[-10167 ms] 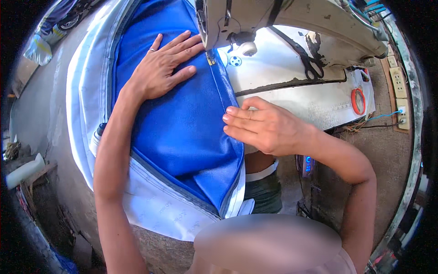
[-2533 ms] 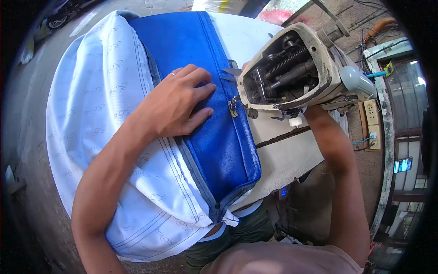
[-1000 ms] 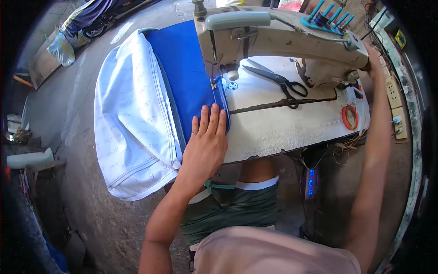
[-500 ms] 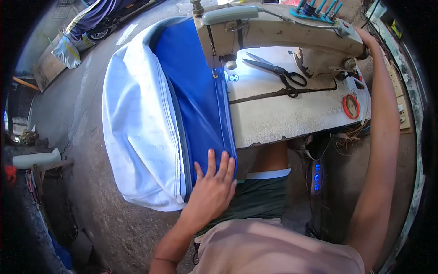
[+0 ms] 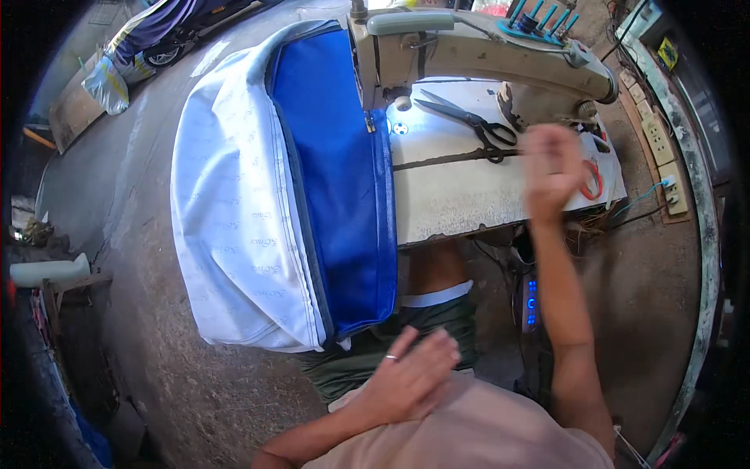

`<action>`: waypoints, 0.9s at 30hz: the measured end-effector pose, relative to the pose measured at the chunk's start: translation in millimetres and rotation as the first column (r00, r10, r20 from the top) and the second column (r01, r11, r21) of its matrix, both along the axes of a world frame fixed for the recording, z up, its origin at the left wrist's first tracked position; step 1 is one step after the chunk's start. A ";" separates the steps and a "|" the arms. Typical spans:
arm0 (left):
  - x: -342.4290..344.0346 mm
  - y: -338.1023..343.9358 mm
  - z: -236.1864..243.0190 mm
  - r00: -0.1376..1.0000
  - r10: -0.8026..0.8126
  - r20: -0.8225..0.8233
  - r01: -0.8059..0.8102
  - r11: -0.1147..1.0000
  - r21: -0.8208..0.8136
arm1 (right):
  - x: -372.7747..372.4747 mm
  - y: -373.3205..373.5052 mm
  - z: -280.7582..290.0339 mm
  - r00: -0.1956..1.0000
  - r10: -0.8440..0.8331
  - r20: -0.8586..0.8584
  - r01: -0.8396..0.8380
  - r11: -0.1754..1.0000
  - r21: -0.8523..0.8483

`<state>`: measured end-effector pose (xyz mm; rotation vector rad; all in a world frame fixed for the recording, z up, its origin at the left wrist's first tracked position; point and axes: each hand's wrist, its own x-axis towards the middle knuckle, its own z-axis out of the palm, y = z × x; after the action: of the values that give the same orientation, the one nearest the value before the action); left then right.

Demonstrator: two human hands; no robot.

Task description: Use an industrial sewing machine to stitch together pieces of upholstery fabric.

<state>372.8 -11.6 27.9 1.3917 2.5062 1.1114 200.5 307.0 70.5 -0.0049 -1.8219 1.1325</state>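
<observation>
A sewing machine [image 5: 469,59] stands at the top, its needle and presser foot over the edge of a blue sheet [image 5: 332,164]. That sheet is joined to a bulky white cover [image 5: 230,211] with a dark edging, draped off the machine's left side. My left hand [image 5: 418,371], a ring on one finger, is off the cloth above my lap; its fingers are stretched and hold nothing. Smeared by motion, my right hand [image 5: 551,172] is raised over the right part of the sewing table [image 5: 461,207]. Near it lie black-handled scissors [image 5: 480,129] and a red ring-shaped item [image 5: 592,181].
Blue thread posts [image 5: 539,23] rise behind the machine. Power sockets [image 5: 664,156] with cords run along the right wall. Under the table a unit with blue lights [image 5: 532,303] stands beside my leg. Bags [image 5: 105,86] and a covered motorbike [image 5: 168,35] are at the far left.
My left hand has come off the blue sheet and moved down and right to my lap. My right hand has left the machine's far right end and come nearer.
</observation>
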 end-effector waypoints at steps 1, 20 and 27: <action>6.3 5.8 -5.5 0.984 -0.065 0.165 0.050 0.994 0.099 | -2.8 -32.2 -4.4 0.971 0.059 0.231 -0.108 0.973 0.206; -192.3 0.3 -269.8 0.050 -0.961 -0.271 -0.973 -0.108 0.205 | -3.9 -76.2 -69.5 0.836 -0.157 0.526 -0.035 0.941 0.336; -218.4 10.8 -243.7 -0.018 -0.978 -0.207 -0.939 -0.054 0.339 | 15.9 -89.6 -75.6 0.866 -0.236 0.441 0.059 0.924 0.378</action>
<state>154.4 -0.8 -215.8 -0.1093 -0.8539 2.3471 216.4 217.3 -5.1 -0.2346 -2.4062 0.7119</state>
